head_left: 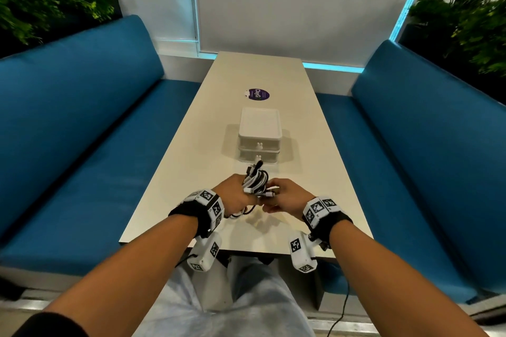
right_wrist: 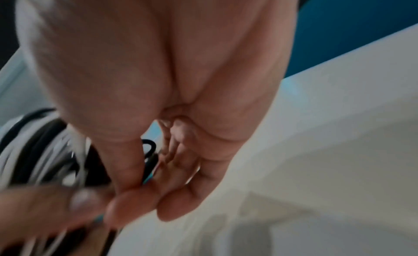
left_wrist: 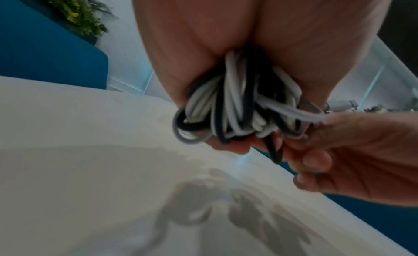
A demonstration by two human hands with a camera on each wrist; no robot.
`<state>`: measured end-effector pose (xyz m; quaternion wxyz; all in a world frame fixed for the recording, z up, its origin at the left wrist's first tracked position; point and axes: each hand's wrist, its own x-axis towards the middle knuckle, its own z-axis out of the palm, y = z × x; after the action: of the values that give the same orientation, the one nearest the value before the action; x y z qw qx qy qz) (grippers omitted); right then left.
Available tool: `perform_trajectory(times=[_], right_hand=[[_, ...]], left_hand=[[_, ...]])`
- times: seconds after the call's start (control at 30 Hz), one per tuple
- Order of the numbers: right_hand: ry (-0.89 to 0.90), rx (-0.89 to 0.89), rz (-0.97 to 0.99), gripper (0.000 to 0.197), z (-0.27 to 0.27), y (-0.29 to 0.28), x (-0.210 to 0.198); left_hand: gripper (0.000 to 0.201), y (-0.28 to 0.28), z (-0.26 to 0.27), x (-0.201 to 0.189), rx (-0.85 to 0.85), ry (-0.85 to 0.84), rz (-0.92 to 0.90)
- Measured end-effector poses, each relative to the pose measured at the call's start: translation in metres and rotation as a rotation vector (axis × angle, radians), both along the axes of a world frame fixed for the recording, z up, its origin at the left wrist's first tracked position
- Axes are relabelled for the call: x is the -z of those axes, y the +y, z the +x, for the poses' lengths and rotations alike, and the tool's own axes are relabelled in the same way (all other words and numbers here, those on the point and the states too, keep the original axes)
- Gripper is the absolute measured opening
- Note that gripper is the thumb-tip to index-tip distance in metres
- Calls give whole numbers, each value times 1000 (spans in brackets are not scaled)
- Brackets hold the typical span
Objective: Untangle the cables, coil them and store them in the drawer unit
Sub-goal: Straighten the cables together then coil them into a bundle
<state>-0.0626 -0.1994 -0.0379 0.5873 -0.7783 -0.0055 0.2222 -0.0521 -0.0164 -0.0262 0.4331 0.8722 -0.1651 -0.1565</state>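
A tangled bundle of black and white cables (head_left: 256,180) is held just above the table, a little in front of the white drawer unit (head_left: 259,134). My left hand (head_left: 235,194) grips the bundle, fingers curled round the loops (left_wrist: 235,108). My right hand (head_left: 284,195) meets it from the right and pinches a black cable strand (right_wrist: 149,163) between thumb and fingers. A white plug end (head_left: 269,194) sticks out between the two hands. Both drawers of the unit look closed. The bundle (right_wrist: 40,149) shows blurred at the left of the right wrist view.
The long pale table (head_left: 191,172) runs away from me between two blue benches (head_left: 82,131) (head_left: 424,145). A purple round sticker (head_left: 258,94) lies beyond the drawer unit. Plants stand behind both benches, and a wall with a blind closes the far end.
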Motion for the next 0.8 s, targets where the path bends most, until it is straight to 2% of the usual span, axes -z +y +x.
perform_trajectory(times=[0.07,0.13,0.2,0.3,0.43,0.47,0.57,0.63,0.7,0.73,0.8], right_hand=[[23,-45,40,33,-1,-1,-1],[45,-89,41,44,-2,-4,1],[39,-117,-30,50,0,-7,7],[-55,-157,-317,43,10,-11,6],[-162,-7,-393,33,21,-15,-11],[-194,-45,-426,42,20,-13,-18],[-130,-340,-584,96,17,2,-34],[-59,-463,-692,111,17,9,-40],[-27,-526,-758,104,16,9,-41],[-29,-544,-769,89,13,9,-40],[-35,-521,-732,67,8,8,-29]], left_hand=[[22,0,-2,3,38,9,36],[14,0,-3,3,76,9,100],[19,-1,-4,2,139,-55,257],[30,2,-4,2,204,-278,639],[26,6,-6,1,318,-437,919],[27,4,-5,0,339,-465,953],[19,-8,-10,-4,436,-510,1026],[21,-16,-12,-4,469,-523,1035],[35,-18,-10,-2,481,-568,1001],[41,-19,-8,-1,465,-595,990],[42,-22,-5,0,429,-628,981]])
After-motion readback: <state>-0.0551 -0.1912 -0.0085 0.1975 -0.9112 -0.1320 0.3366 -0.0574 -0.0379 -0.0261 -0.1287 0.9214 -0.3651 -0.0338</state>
